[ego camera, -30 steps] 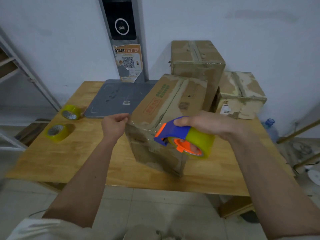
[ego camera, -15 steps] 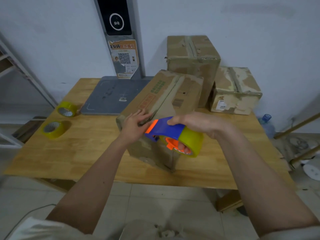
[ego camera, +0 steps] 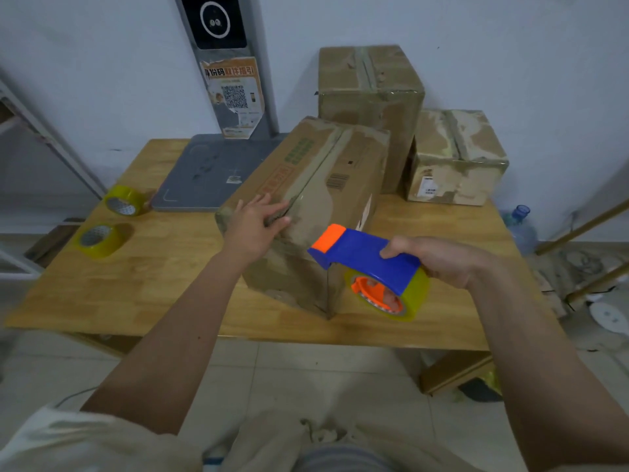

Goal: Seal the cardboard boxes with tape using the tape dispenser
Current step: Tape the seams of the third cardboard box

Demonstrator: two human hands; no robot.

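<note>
Left hand (ego camera: 253, 226) flat on box (ego camera: 316, 206); right hand (ego camera: 439, 264) grips dispenser (ego camera: 371, 264), fingers hidden

Tape dispenser (ego camera: 369, 264) hides the front box's (ego camera: 316, 199) near right side. Poster (ego camera: 235, 97) text too small to read. Water bottle (ego camera: 519, 226) partly hidden behind the table (ego camera: 153, 284).

Cardboard boxes: 3, all on the table (ego camera: 143, 294). Near box (ego camera: 316, 199), tall box (ego camera: 371, 90), small box (ego camera: 456, 158).
Loose tape rolls: 2. Roll A (ego camera: 124, 203), roll B (ego camera: 100, 239).
Tape dispenser (ego camera: 371, 267): 1, carrying one further roll.
Grey mat (ego camera: 207, 175): 1.
Water bottle (ego camera: 520, 228): 1, on the floor.
Hands: 2. Left hand (ego camera: 255, 226), right hand (ego camera: 439, 260).
</note>
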